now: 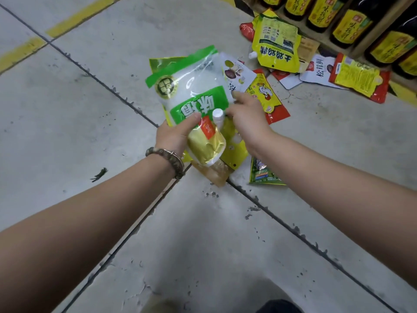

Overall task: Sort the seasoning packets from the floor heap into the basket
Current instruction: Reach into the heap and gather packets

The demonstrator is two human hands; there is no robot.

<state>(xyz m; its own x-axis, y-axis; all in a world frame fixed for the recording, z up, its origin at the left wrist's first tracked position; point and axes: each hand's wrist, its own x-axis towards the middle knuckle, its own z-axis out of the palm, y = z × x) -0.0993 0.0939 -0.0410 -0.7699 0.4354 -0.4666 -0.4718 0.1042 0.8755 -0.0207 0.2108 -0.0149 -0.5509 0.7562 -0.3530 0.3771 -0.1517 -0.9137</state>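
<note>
My left hand (174, 135) grips a stack of seasoning packets above the floor: a green-and-white packet (191, 86) on top and a gold spout pouch (206, 146) with a white cap under my thumb. My right hand (247, 115) pinches a white packet printed with mushrooms (238, 74) against the stack's right side. More packets lie in a heap on the floor: a yellow spout pouch (276, 45), a yellow-and-red packet (267, 96), a white packet (319, 72) and a red-and-yellow one (358, 77). No basket is in view.
A low wooden shelf (370, 28) of dark sauce bottles with yellow labels (352, 26) stands at the top right, right behind the heap. A small green packet (262, 175) lies under my right forearm. Grey concrete floor with yellow tape stripes (74, 16) spreads to the left.
</note>
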